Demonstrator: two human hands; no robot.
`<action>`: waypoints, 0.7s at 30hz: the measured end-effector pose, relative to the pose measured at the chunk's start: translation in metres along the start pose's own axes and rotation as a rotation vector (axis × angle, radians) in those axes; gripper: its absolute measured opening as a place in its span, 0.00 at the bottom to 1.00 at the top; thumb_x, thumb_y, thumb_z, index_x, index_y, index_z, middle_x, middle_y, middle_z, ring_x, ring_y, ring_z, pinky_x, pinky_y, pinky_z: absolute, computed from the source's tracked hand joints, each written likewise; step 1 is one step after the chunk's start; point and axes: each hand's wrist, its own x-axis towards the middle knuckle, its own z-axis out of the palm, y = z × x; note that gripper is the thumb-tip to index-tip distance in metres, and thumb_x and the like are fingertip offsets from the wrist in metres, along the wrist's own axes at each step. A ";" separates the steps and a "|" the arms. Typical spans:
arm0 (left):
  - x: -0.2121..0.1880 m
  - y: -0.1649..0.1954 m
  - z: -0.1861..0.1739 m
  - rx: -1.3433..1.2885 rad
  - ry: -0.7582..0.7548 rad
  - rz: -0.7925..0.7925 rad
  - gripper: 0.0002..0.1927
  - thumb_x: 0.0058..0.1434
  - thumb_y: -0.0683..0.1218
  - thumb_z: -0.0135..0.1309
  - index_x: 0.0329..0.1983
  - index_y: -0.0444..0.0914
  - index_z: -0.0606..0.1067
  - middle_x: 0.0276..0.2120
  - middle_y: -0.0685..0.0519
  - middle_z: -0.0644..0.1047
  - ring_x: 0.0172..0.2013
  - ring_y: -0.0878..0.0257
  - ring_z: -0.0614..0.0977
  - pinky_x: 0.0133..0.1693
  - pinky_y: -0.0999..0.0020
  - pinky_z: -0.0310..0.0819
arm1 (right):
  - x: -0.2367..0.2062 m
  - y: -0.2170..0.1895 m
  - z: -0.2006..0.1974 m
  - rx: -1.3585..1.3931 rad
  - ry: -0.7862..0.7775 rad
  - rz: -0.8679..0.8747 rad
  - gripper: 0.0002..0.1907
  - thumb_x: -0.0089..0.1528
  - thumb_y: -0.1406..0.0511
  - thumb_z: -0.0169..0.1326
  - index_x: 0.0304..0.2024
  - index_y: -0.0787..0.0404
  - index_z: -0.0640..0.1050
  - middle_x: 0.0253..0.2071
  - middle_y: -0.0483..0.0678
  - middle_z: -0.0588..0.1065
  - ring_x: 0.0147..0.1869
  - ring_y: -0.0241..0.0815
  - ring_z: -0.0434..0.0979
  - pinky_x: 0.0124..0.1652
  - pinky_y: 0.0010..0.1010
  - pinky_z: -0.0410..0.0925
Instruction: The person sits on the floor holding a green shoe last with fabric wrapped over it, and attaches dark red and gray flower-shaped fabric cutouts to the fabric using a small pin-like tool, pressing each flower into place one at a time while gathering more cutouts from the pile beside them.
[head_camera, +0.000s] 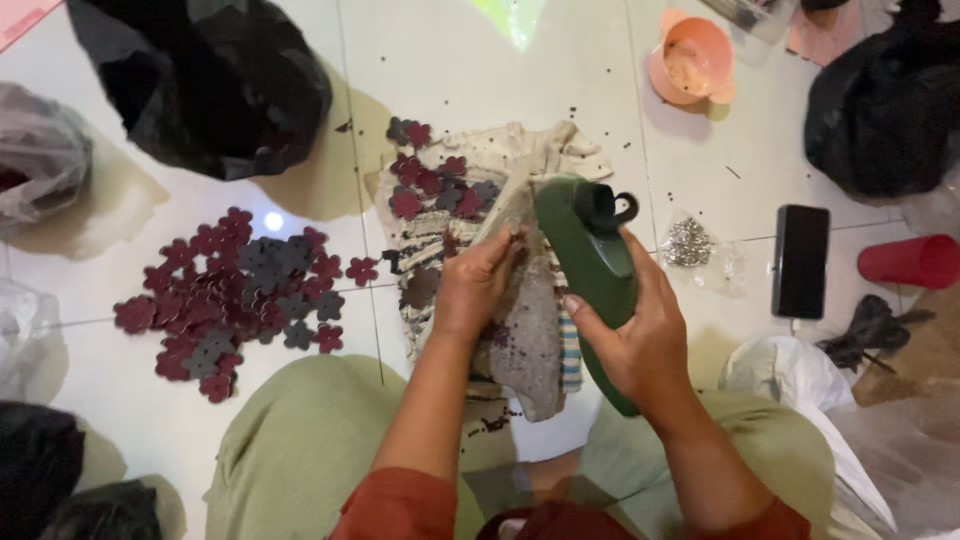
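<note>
View: looking straight down at a person seated on a white tiled floor (480, 60), knees in pale green cloth.
Right hand (640, 340): fingers wrapped closed round a dark green plastic bottle (590, 270), tilted with its black looped cap (605, 207) pointing away from the person.
Green bottle: smooth, flat-sided, matte (its lower end is hidden behind the hand and knee); it sits above the right edge of a cloth.
Left hand (475, 285): fingers curled shut, pinching a thin pale strip (505, 212) whose far end touches the bottle near its neck.
Cloth (500, 300): crumpled beige and grey rag, stained, spread between the knees, with several flower-shaped cutouts lying on its far end.
Flower cutouts (235, 295): a heap of maroon and dark grey pieces on the floor to the left, well apart from the hands.
Around: black bags, an orange bowl (692, 60), a small bag of metal bits (690, 243), a black phone (801, 262), a red cup (912, 261).
</note>
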 end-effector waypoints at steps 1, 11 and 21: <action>0.002 0.000 0.001 -0.023 0.008 0.002 0.13 0.64 0.42 0.61 0.53 0.42 0.80 0.40 0.45 0.83 0.38 0.50 0.87 0.38 0.61 0.81 | -0.003 -0.001 -0.002 -0.100 -0.038 0.011 0.42 0.56 0.58 0.66 0.69 0.63 0.66 0.58 0.59 0.73 0.61 0.54 0.75 0.57 0.40 0.68; 0.002 0.000 -0.001 -0.252 0.035 -0.178 0.08 0.69 0.41 0.58 0.50 0.41 0.81 0.37 0.49 0.84 0.37 0.62 0.87 0.40 0.70 0.80 | -0.015 0.016 0.018 -0.375 -0.227 0.060 0.45 0.52 0.55 0.67 0.69 0.57 0.66 0.54 0.57 0.74 0.55 0.59 0.73 0.54 0.45 0.67; 0.012 0.029 -0.020 0.425 -0.009 -0.067 0.12 0.60 0.45 0.61 0.47 0.43 0.82 0.39 0.49 0.83 0.40 0.49 0.81 0.43 0.56 0.74 | -0.010 0.068 0.023 0.399 -0.163 0.430 0.36 0.56 0.58 0.64 0.64 0.61 0.70 0.50 0.51 0.81 0.48 0.39 0.81 0.46 0.32 0.74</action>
